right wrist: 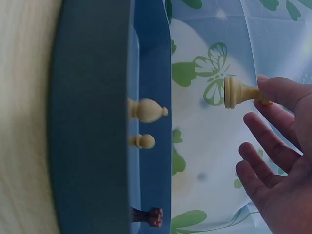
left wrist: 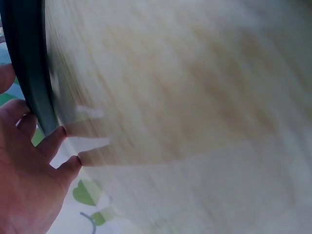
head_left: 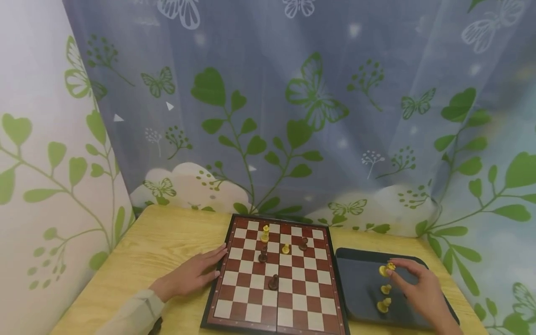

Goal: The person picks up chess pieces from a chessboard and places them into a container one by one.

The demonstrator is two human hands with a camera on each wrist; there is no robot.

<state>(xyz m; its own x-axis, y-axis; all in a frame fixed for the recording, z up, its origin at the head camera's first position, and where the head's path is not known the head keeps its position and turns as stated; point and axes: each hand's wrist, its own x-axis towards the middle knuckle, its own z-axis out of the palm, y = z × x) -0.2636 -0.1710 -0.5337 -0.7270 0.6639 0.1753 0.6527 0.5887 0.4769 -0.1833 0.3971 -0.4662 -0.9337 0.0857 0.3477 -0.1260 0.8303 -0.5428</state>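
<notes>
My right hand [head_left: 423, 288] holds a light yellow chess piece [head_left: 383, 271] by its top, between thumb and index finger, above the dark tray [head_left: 356, 279]. In the right wrist view the piece [right wrist: 236, 92] lies sideways, its round base facing away from the palm. Its top is partly hidden by the fingers. A light pawn [head_left: 385, 289] and a light bishop [head_left: 384, 305] stand in the tray. On the left, my left hand [head_left: 188, 277] touches the edge of the chessboard [head_left: 255, 309] with extended fingers.
Light pieces on the board are a tall one [head_left: 265, 235] and a pawn [head_left: 286, 249]. Dark pieces stand at the right [head_left: 303, 244], centre [head_left: 262, 256] and nearer front [head_left: 273, 282]. A dark rook [right wrist: 155, 217] shows in the right wrist view. A patterned curtain [head_left: 259, 116] hangs behind the wooden table [head_left: 180, 228].
</notes>
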